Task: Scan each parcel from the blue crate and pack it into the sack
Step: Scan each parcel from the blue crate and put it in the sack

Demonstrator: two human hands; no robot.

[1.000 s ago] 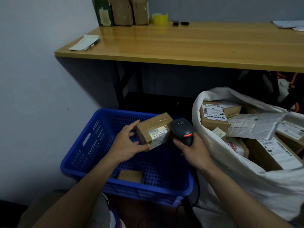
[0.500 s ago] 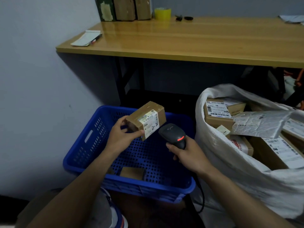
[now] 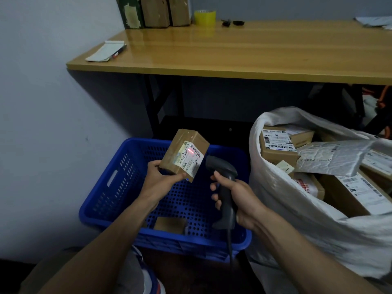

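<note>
Biggest thing in view is the wooden table (image 3: pixel 233 52) across the back, with some worn cardboard boxes (image 3: pixel 157 11), a yellow tape roll (image 3: pixel 205 16) and a notepad (image 3: pixel 106 50) sitting on it. Under its right end is the white sack (image 3: pixel 297 219), mouth open and already stuffed with labelled boxes (image 3: pixel 275 149), with a grey mailer bag (image 3: pixel 331 155) lying across the top of them. Just left of the sack is the blue crate (image 3: pixel 110 200) on the floor. It's nearly cleared out, with only one small brown parcel (image 3: pixel 169 224) flat on the bottom near the front wall. Nothing sits between the crate and the sack mouth except the person's own right arm.

Compared with half a second ago, the scanner (image 3: pixel 222 168) is tipped more upright so its handle shows, and there's now a red scan line (image 3: pixel 191 151) on the barcode that wasn't there. The held parcel has also been turned more on end.

The left hand (image 3: pixel 161 181) grips the parcel (image 3: pixel 184 153) by its lower end, thumb on the near face and fingers wrapped behind, holding it up over the crate with the label (image 3: pixel 189 160) facing the scanner. The right hand (image 3: pixel 239 196) is closed round the scanner's handle with the head just beside the parcel — not touching it. Its cable (image 3: pixel 230 245) hangs down over the crate's front rim.
</note>
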